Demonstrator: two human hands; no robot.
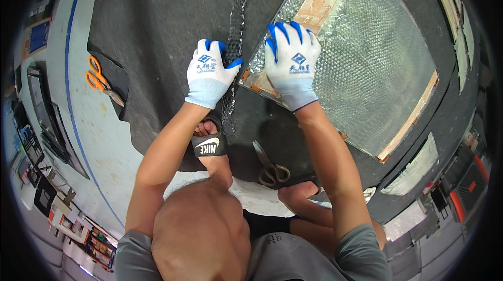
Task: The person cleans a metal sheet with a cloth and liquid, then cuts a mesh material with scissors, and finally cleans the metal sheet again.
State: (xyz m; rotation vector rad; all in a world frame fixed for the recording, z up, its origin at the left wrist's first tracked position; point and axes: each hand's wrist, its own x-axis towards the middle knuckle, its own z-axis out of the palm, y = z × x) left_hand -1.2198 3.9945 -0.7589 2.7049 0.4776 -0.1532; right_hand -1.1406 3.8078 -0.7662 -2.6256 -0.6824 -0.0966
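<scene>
My left hand point(209, 74), in a white glove with blue fingertips, is over the dark mat point(162, 13). Its fingers are curled and the thumb stands apart, with no object visible in it. Right beside the thumb runs a narrow, ragged strip of bubble wrap point(237, 24). My right hand point(293, 63), gloved alike, rests on the left part of a large flat panel point(367, 71) covered in clear bubble wrap, its fingers apart. Pale wooden slats and small orange-brown pieces show at the panel's edges. The undersides of both hands are hidden.
Orange-handled snips point(96, 75) lie at the left, by a cut flap of mat. Dark-handled scissors point(264, 160) lie near my sandalled foot point(209, 146). A blue line point(69, 66) crosses the pale floor. A silvery flat piece point(414, 168) lies beyond the panel at the right.
</scene>
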